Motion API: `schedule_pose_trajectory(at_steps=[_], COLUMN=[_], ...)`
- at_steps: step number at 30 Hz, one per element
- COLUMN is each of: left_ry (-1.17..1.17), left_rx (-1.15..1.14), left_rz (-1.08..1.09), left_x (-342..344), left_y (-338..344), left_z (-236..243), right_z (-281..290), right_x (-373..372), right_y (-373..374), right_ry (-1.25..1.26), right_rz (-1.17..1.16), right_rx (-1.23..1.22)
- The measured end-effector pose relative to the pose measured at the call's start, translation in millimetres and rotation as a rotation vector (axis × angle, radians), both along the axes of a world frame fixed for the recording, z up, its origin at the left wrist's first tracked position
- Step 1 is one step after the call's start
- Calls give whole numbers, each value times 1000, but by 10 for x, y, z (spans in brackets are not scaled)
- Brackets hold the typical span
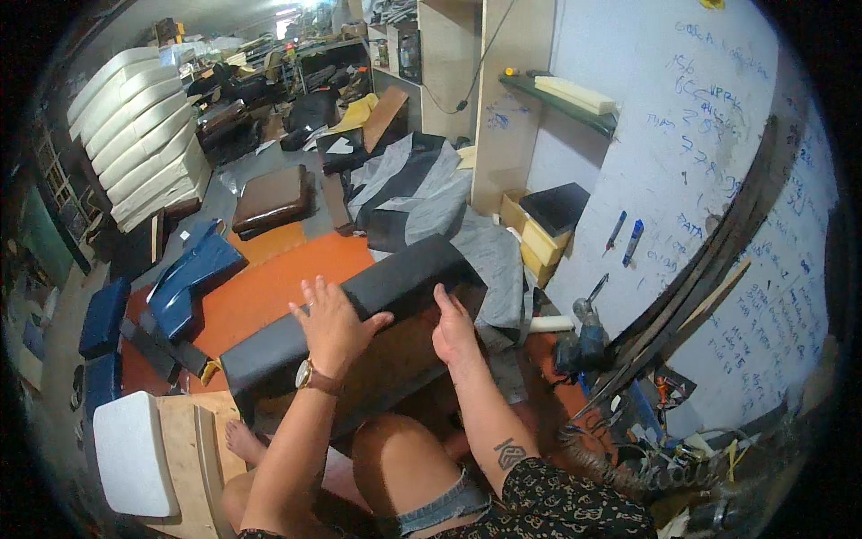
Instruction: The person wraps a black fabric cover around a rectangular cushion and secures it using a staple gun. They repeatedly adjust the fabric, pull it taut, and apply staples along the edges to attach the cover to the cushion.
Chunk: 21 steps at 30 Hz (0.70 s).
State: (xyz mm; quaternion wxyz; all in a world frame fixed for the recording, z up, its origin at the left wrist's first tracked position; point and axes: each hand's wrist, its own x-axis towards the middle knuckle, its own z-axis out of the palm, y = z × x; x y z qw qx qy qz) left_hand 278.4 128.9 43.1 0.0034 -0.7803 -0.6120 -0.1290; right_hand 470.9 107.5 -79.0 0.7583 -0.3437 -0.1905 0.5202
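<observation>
A long black upholstered piece (pixel 409 274) with a smooth leather-like cover lies tilted across my lap, its dark brown, shiny-looking side turned towards me. My left hand (pixel 337 328) rests on its black upper face, fingers spread and thumb out to the right; a watch with a brown strap is on that wrist. Against the brown side, near the right end, my right hand (pixel 453 331) lies with fingers stretched upward. Part of the right hand's fingers and the underside of the piece are hidden.
Orange sheet (pixel 292 274) covers the floor ahead, with blue upholstered pieces (pixel 193 278) and a brown cushion (pixel 272 199) on it. White cushions (pixel 144 135) are stacked far left. A white pad (pixel 135 454) lies near left. At right are a power drill (pixel 584 337) and a coiled hose (pixel 620 467).
</observation>
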Motion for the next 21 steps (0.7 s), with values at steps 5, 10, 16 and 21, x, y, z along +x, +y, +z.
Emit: schedule_pose_trajectory(at_steps=[5,10,16,21], left_ry=[-117,-53,-18,28], left_rx=[4,-54,-63,48], left_rz=[-246,-183,-174,-88], left_x=[493,720,731,801], left_y=[405,533,730,629], left_z=[-142,-74,-73,-184], right_z=[-216,-360,-633,-922], right_x=[54,42,59,101], right_y=[33,116,387,257], right_ry=[-178,-171,-245,-574], right_rz=[-27,-45,-60,-41], right_rx=[-222,-85,-8,-203])
